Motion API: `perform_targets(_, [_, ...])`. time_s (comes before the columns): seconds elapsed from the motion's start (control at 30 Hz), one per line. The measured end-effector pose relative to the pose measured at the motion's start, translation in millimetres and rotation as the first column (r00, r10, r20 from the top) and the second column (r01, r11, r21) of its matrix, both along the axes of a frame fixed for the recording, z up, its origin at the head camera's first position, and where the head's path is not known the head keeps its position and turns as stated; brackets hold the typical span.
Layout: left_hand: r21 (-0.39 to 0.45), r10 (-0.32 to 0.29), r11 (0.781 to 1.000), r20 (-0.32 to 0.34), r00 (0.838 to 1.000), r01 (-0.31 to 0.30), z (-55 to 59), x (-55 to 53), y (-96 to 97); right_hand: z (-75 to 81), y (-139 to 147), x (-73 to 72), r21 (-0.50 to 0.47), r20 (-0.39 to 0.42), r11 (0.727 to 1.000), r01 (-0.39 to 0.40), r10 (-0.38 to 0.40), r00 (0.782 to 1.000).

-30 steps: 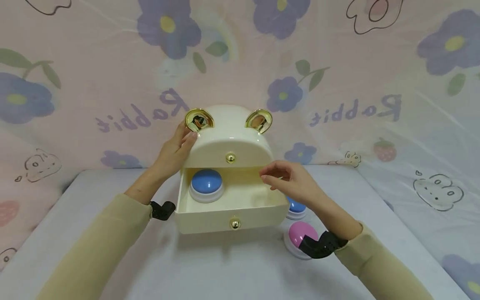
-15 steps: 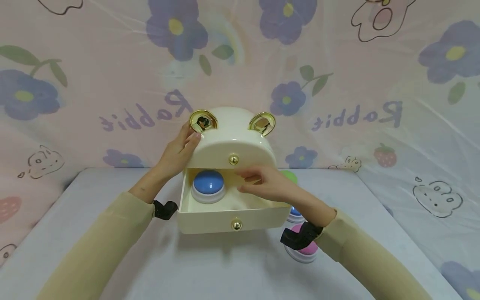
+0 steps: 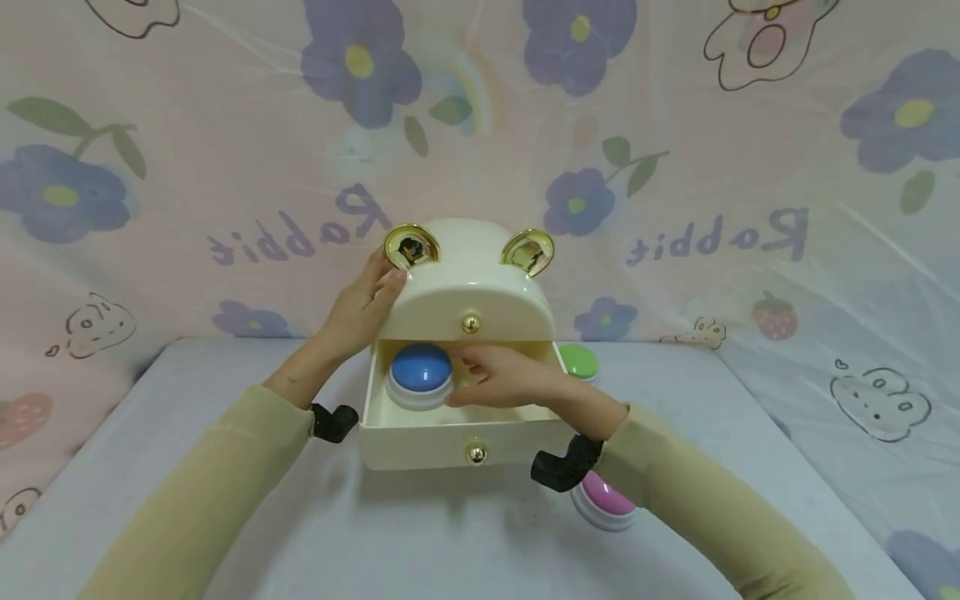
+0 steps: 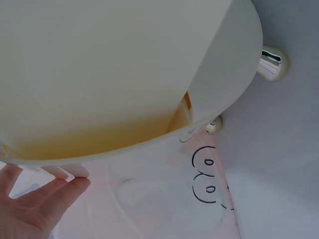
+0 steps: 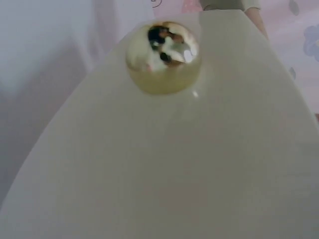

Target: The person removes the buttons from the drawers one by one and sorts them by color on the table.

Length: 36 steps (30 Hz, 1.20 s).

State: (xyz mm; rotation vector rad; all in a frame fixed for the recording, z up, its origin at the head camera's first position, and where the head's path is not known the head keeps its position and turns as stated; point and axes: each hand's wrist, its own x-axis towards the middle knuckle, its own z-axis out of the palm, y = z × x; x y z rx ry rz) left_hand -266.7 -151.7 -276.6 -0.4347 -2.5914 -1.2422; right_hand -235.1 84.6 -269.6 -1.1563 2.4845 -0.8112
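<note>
A cream drawer box (image 3: 468, 287) with two gold ears stands on the table, its lower drawer (image 3: 420, 450) pulled out. Inside the drawer, at the left, sits a blue dome button (image 3: 421, 367) on a white base. My right hand (image 3: 510, 379) reaches into the drawer from the right, its thumb and fingers spread at the button's right side. My left hand (image 3: 360, 308) rests against the box's upper left side, by the left ear; its fingers (image 4: 55, 196) lie along the edge in the left wrist view. A gold knob (image 5: 162, 57) on a cream front fills the right wrist view.
To the right of the box, a green button (image 3: 579, 360) stands near the back and a pink button (image 3: 607, 497) nearer the front, partly behind the right wrist's black camera mount (image 3: 566, 464). A printed cloth (image 3: 480, 142) hangs behind the white table.
My right hand has moved left across the drawer to the blue button, uncovering the green button behind its arm. The left hand stays against the box. The head view has shifted slightly.
</note>
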Motion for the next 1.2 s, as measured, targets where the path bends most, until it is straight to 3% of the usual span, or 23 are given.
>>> perform_targets(0.07, [-0.003, 0.000, 1.000, -0.006, 1.000, 0.000, 0.0, -0.2, 0.0, -3.0, -6, -1.4, 0.010, -0.010, 1.000, -0.001, 0.002, 1.000])
perform_targets(0.27, [-0.003, 0.008, 1.000, -0.013, 1.000, -0.008, 0.5, 0.5, -1.2, -6.3, -29, 1.9, 0.140, -0.029, 0.983, 0.120, -0.118, 0.993])
perform_targets(0.43, [0.006, 0.014, 1.000, -0.012, 1.000, -0.014, -0.2, 2.4, -1.5, -8.4, -39, 1.8, 0.140, 0.036, 0.977, 0.162, -0.169, 0.985])
perform_targets(0.8, [0.027, 0.009, 1.000, 0.000, 1.000, -0.009, -3.7, 0.0, -0.1, -11.5, -37, 2.7, 0.160, -0.047, 0.971, 0.179, -0.174, 0.984])
perform_targets(1.2, [0.030, 0.014, 0.999, -0.010, 1.000, -0.014, -2.4, 2.6, 2.2, -7.5, -32, 8.7, 0.180, -0.052, 0.970, 0.163, -0.156, 0.986])
